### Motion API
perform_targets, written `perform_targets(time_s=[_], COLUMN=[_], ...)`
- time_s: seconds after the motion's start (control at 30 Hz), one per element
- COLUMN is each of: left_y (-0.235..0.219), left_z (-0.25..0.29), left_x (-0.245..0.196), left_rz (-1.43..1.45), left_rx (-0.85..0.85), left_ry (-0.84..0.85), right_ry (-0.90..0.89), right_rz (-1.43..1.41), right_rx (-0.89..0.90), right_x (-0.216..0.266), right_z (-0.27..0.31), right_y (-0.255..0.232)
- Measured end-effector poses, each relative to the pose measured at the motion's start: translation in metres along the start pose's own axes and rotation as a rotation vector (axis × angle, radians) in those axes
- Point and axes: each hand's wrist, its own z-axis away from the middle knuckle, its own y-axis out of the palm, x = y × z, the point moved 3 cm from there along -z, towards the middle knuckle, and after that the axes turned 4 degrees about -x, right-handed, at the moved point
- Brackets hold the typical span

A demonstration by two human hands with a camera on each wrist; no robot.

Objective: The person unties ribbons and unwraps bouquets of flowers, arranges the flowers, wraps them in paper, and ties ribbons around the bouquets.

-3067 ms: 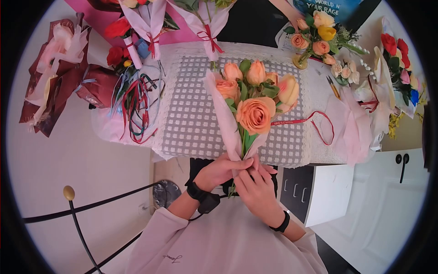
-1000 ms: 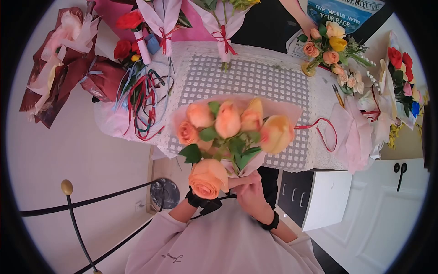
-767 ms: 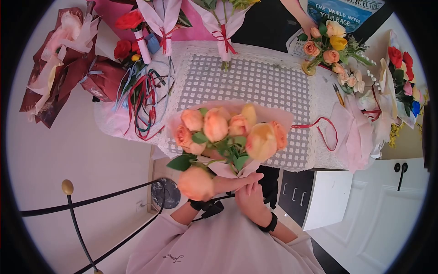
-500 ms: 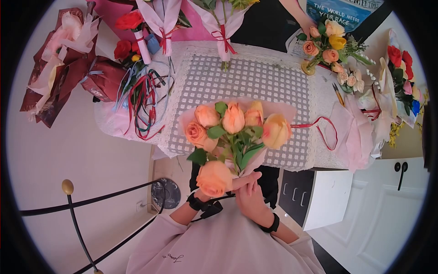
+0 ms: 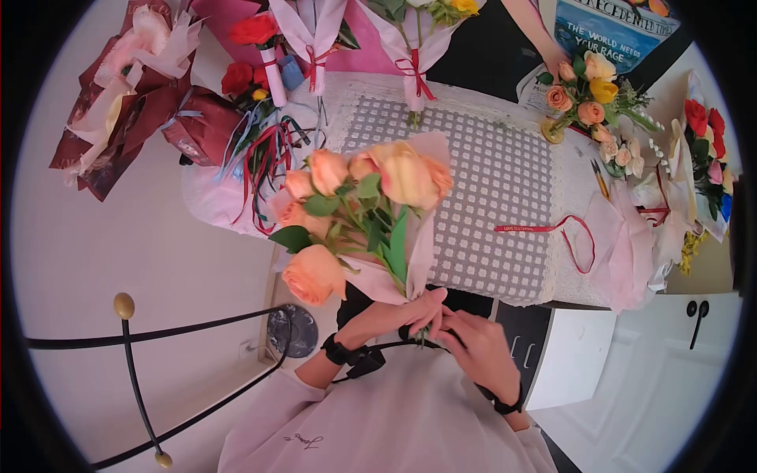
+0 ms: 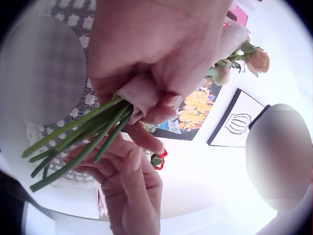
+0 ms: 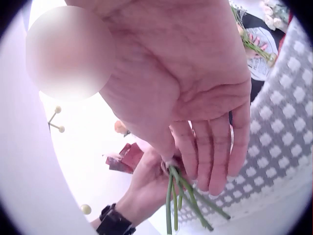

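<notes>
A bouquet of orange roses (image 5: 314,274) in pale pink paper (image 5: 422,256) leans to the left in the head view. My left hand (image 5: 386,317) grips the gathered paper at its base, fingers curled round it in the left wrist view, where bare green stems (image 6: 80,133) stick out below. Just to the right, my right hand (image 5: 485,355) has its fingers extended beside the stems. Seen from the right wrist, its fingers lie nearly straight and its thumb tip is at the paper's lower end, close to the stems (image 7: 193,198).
The checked cloth (image 5: 493,205) covers the table, with a red ribbon (image 5: 524,229) at its right side. Wrapped bouquets stand at the far edge, tangled ribbons (image 5: 264,162) lie left, and pink paper (image 5: 627,260) lies right. A black metal rail (image 5: 197,325) is at lower left.
The bouquet has swung left and tilts over the table's left front corner. My right hand has shifted right, with its fingers more spread from my left hand. The head view has turned slightly.
</notes>
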Motion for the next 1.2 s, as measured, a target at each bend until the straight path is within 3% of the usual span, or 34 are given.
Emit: perform_targets(time_s=[0.13,0.27,0.37,0.5,0.6,0.67,0.8,0.87,1.07,1.2], left_y=[-0.006,-0.003,0.003,0.006,0.007,0.005,0.005,0.008,0.013,0.014], left_z=[-0.002,0.002,0.006,0.006,0.009,0.007,0.006,0.007,0.003,0.004], left_x=[0.015,0.021,0.029,0.041,0.04,0.044,0.048,0.045,0.049,0.043], left_rz=[0.043,0.192,0.276,0.278,0.157,-0.011,-0.095,-0.07,0.083,0.081], left_rx=[-0.047,-0.079,-0.097,-0.047,-0.133,-0.171,-0.216,-0.161,0.034,0.015], left_ry=[-0.081,-0.171,-0.156,-0.098,-0.187,-0.061,0.012,-0.108,-0.18,-0.181], right_ry=[0.087,-0.018,-0.115,-0.056,-0.031,-0.02,0.034,0.063,0.217,0.223], right_rz=[-0.117,-0.171,-0.134,-0.043,0.033,0.028,-0.027,-0.112,-0.327,-0.319], right_rx=[-0.188,-0.258,-0.339,-0.378,-0.379,-0.503,-0.491,-0.492,-0.424,-0.409], right_x=[0.01,0.025,0.037,0.041,0.039,0.035,0.029,0.024,0.014,0.005], right_z=[-0.002,-0.016,-0.034,-0.045,-0.047,-0.047,-0.045,-0.044,-0.044,-0.043], right_y=[-0.03,-0.036,-0.028,-0.025,-0.021,-0.018,-0.014,-0.012,-0.013,-0.015])
